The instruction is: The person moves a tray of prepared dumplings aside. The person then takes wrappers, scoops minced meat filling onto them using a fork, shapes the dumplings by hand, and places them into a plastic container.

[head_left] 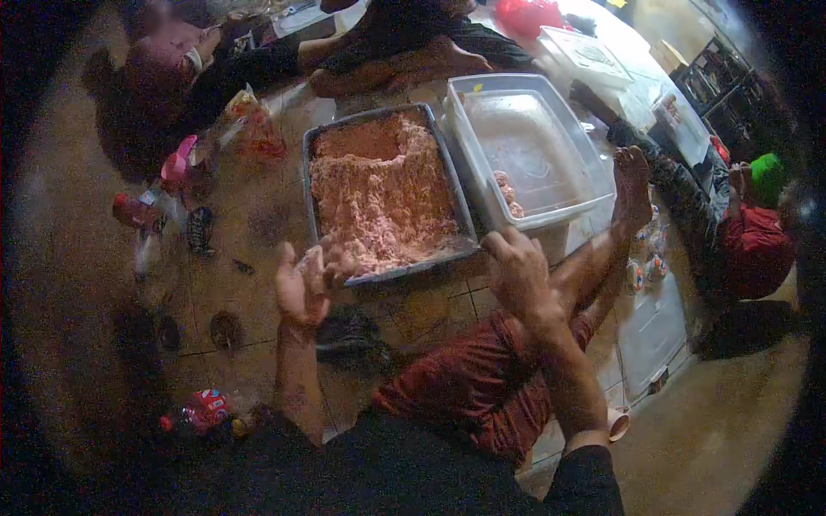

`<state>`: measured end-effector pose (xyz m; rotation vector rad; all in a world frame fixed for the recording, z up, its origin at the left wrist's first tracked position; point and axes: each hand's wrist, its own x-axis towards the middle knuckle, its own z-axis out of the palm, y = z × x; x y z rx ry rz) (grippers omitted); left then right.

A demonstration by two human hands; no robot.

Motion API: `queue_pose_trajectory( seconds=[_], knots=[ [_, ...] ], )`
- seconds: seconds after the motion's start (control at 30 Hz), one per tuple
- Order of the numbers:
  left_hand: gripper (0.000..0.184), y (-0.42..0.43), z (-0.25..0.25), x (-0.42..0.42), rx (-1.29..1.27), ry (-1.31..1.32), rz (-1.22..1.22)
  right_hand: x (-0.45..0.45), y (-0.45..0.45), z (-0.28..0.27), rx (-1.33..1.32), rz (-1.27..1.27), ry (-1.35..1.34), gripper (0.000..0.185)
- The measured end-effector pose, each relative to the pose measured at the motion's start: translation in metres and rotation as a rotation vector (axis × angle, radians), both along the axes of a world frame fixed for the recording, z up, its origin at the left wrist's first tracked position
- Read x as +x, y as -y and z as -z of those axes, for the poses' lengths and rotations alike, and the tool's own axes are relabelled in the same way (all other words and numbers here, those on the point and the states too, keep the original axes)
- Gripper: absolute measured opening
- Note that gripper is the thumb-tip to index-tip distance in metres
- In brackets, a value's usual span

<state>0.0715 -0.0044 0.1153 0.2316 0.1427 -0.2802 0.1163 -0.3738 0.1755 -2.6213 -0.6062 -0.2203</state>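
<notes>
A grey rectangular tub (307,185) stands on the tiled floor ahead of me, holding a pinkish-brown crumbly mixture (383,193), with a hollow at its far side and paler loose bits at the near edge. My left hand (303,288) is just off the tub's near left corner, palm turned up, fingers apart and slightly curled; a pale smear or residue shows on them. By the near right corner is my right hand (520,273), its fingers curled closed; whatever they hold is hidden. To the right, a clear plastic box (559,211) contains several small pinkish lumps (508,193) in its near left corner.
Other people sit around: one in a red shirt (757,254) at right, others at the far side. A red-labelled bottle (206,408) lies at lower left. A pink item (179,159) and plastic bags are on the left. A flat lid (654,331) lies at right.
</notes>
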Motion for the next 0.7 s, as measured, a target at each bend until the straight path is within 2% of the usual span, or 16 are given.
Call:
queue_pose_trajectory(
  seconds=[0.03,0.07,0.13,0.17,0.23,0.3,0.37,0.4,0.43,0.47,0.53,0.6,0.63,0.7],
  knots=[
    [0.074,-0.007,0.001,-0.005,-0.002,0.003,-0.006,0.012,0.001,-0.003,-0.207,-0.016,0.047,0.024],
    [0.072,-0.013,0.005,-0.010,0.051,0.012,-0.023,0.023,0.000,-0.002,-0.207,-0.022,0.050,0.024],
    [0.069,-0.027,0.024,-0.019,0.190,0.033,-0.058,0.044,-0.005,0.013,-0.377,-0.174,0.087,0.017],
    [0.069,-0.023,0.017,-0.024,0.191,0.034,-0.065,0.049,-0.010,0.024,-0.375,-0.180,0.090,0.017],
    [0.071,-0.013,0.005,-0.031,0.394,-0.170,-0.170,0.057,-0.028,0.042,-0.307,-0.273,-0.017,0.022],
    [0.075,-0.015,0.015,-0.033,0.352,-0.108,-0.147,0.061,-0.040,0.050,-0.326,-0.309,0.099,0.021],
    [0.078,-0.014,0.020,-0.032,0.310,-0.039,-0.124,0.061,-0.055,0.027,0.185,-0.470,-0.229,0.017],
    [0.081,-0.011,0.021,-0.029,0.251,-0.022,-0.078,0.056,-0.059,0.010,0.097,-0.455,-0.271,0.014],
    [0.084,-0.006,0.021,-0.026,0.192,-0.007,-0.032,0.055,-0.060,0.011,0.097,-0.461,-0.269,0.014],
    [0.089,0.002,0.015,-0.022,0.016,-0.115,-0.059,0.053,-0.061,0.011,0.177,-0.426,-0.254,0.014],
    [0.090,0.013,0.019,-0.015,0.071,-0.081,0.007,0.046,-0.064,0.007,0.258,-0.393,-0.236,0.014],
    [0.093,0.026,0.020,-0.010,0.109,-0.015,0.103,0.037,-0.065,-0.005,0.421,-0.325,-0.389,0.028],
    [0.093,0.037,0.012,-0.007,0.107,-0.014,0.103,0.034,-0.066,-0.002,0.419,-0.325,-0.388,0.028],
    [0.095,0.054,-0.001,0.002,0.008,-0.058,0.192,0.032,-0.066,0.018,0.467,-0.521,-0.187,0.025]
  ],
)
